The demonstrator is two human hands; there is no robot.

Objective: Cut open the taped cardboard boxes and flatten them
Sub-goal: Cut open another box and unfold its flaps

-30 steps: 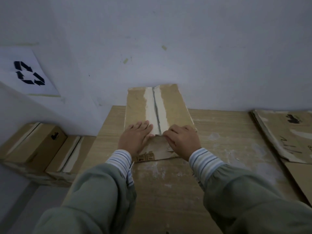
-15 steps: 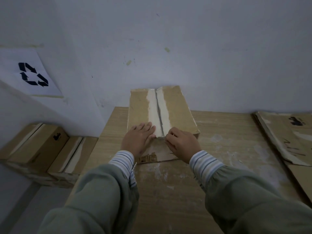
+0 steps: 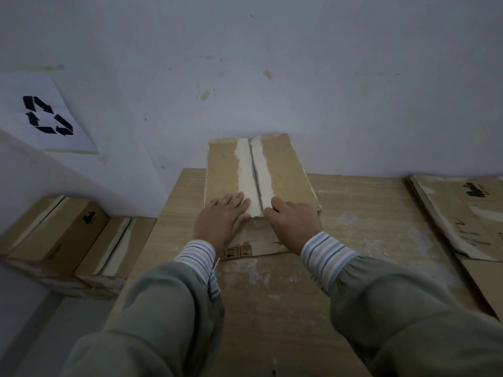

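Observation:
A brown cardboard box point(image 3: 283, 170) stands on the wooden table point(image 3: 353, 240) against the wall. Its two top flaps meet at a dark centre seam edged with pale torn strips. My left hand point(image 3: 220, 221) lies flat with straight fingers on the near end of the left flap. My right hand point(image 3: 292, 221) sits at the near end of the right flap, its fingers curled at the flap's edge beside the seam. No knife or cutter shows in either hand.
Flattened cardboard sheets point(image 3: 462, 213) lie on the table at the right. Two closed cardboard boxes point(image 3: 68, 235) sit lower down at the left, below a paper recycling sign point(image 3: 46, 115) on the wall. The table's near part shows pale scuffs.
Both hands stay at the near end of the flaps; the right fingers have curled a little tighter at the seam edge. The view has shifted slightly.

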